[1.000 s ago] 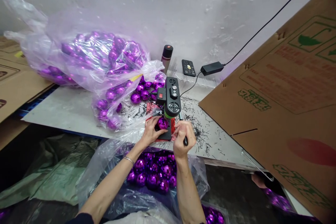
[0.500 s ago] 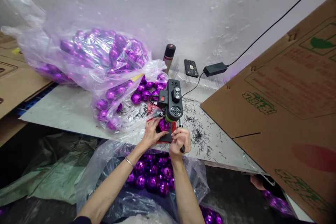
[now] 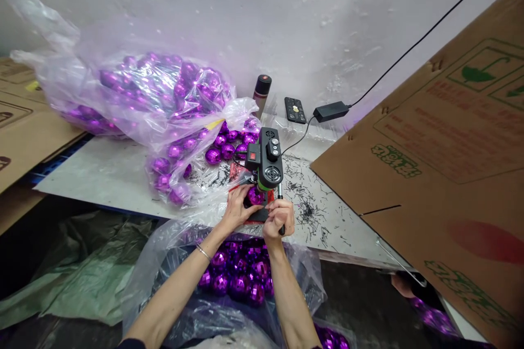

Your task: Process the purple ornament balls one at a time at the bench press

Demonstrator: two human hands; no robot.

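Observation:
My left hand (image 3: pixel 238 206) is closed around a shiny purple faceted ball (image 3: pixel 256 195), with fingers and thumb on its left and near sides. The ball sits right under the head of a small black bench machine (image 3: pixel 270 158), which looks like a mini drill press with a red switch and a green band. Its tool tip is hidden from me. My right hand (image 3: pixel 279 219) is wrapped around the machine's lever (image 3: pixel 281 229), a metal rod with a black grip. A dark base plate (image 3: pixel 258 215) shows between my hands.
A clear bag (image 3: pixel 164 98) of purple balls stands at the back left; another bag (image 3: pixel 229 278) lies below the table edge. Thin black bits (image 3: pixel 307 210) litter the table. A cardboard box (image 3: pixel 429 163), phone (image 3: pixel 295 110), power adapter (image 3: pixel 331 111) and spray can (image 3: pixel 262 90) are nearby.
The view has shifted slightly. Both hands keep their holds on the ball and the lever, with no clear movement of either.

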